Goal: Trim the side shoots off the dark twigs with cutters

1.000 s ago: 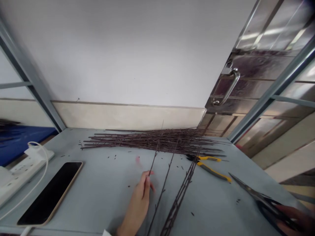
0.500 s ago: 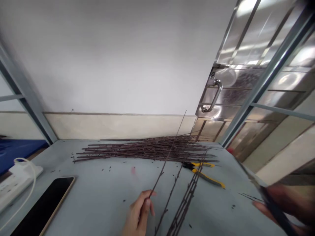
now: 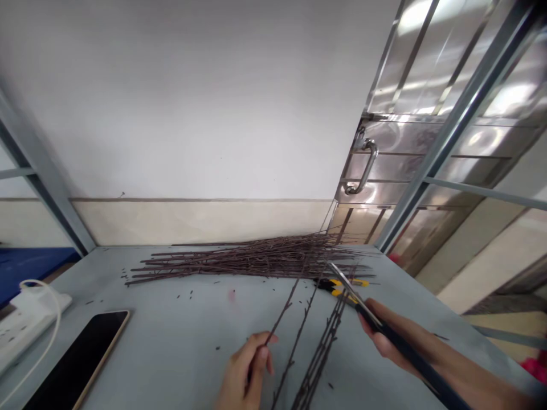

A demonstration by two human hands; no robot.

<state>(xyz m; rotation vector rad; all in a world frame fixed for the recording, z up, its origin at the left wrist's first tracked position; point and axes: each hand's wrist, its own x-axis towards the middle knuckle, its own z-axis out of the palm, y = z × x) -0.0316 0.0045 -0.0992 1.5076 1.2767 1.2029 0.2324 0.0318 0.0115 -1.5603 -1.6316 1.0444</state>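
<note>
So I'm watching from far off through the head cam, and the left hand [image 3: 250,370] is down at the near middle of the gray table [image 3: 171,353], thumb and fingers pinched on the thick end of one dark twig [image 3: 283,311]. That twig angles up and away to the right, passing in front of the big pile [image 3: 239,263] in my view, and its thin tip shows against the wall and the door corner.

Over on the right, the right hand [image 3: 387,336] has its fingers curled round a pair of scissors [image 3: 399,348], points aimed forward and left. They're nearly edge-on to me, so I can't tell how far apart the blades are. The scissors cover part of the yellow-handled pliers [image 3: 337,292] (touching or just above them, no clue from this angle).

Between the two hands there's a second twig [image 3: 298,336], then a loose bunch [image 3: 321,348], both pointing away from me. The big pile lies crosswise along the back of the table, near the wall, with little dark bits scattered in front of it. Far left I've got a phone [image 3: 81,361] lying screen up, next to a white power strip [image 3: 32,322] with a cable [image 3: 58,319] running off it.
</note>
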